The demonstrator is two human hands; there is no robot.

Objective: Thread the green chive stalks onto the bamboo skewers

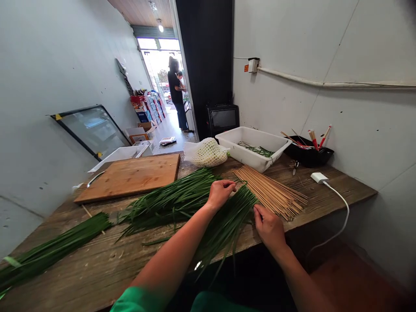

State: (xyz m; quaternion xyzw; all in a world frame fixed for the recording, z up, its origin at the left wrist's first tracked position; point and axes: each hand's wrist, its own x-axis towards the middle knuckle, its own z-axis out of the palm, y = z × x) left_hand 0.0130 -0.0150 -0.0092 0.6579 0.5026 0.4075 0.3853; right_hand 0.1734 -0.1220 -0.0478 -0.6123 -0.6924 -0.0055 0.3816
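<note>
My left hand point(221, 194) is closed in a pinch above the chives, a thin green strand at its fingertips. Below it, a fanned bunch of garlic chives point(227, 219) lies over the front of the table, leaf ends hanging past the edge. The fingers of my right hand point(269, 225) are closed at the right end of that bunch; exactly how many stalks they grip is hidden. Just beyond that hand, bamboo skewers point(273, 190) lie in a spread pile. A larger heap of chives point(172, 197) rests left of my left hand, and another bunch point(58, 247) lies at the far left.
Behind the heap stand a wooden cutting board point(136, 175), a foam-netted bundle point(206, 152) and a white tub point(250, 145) with green scraps. A black tray point(308, 151) and a white charger point(319, 177) sit at right. People point(177, 93) stand near the doorway.
</note>
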